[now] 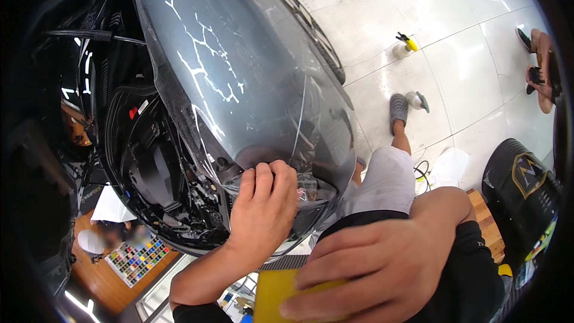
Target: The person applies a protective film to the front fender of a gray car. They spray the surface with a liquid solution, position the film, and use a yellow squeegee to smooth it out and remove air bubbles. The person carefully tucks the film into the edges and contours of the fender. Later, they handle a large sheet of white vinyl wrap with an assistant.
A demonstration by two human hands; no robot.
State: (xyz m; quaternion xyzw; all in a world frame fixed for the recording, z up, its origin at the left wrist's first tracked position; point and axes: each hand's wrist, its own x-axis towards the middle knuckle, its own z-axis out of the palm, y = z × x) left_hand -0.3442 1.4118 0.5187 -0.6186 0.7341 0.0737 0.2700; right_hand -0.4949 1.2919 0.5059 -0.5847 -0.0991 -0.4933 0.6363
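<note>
A glossy grey car fender curves away in front of me, with clear film lying loose and wrinkled near the headlight. At the fender's near end, my left hand is closed with bent fingers, pinching the edge of the clear film. Nearer to me, my right hand is slightly blurred and has its fingers closed over a flat yellow piece, which looks like a squeegee card. Its far side is hidden by the hand and the frame edge.
The engine bay lies uncovered left of the fender. On the tiled floor stand a yellow-topped spray bottle and a grey-topped bottle beside my shoe. A black seat is at right; other people appear at the edges.
</note>
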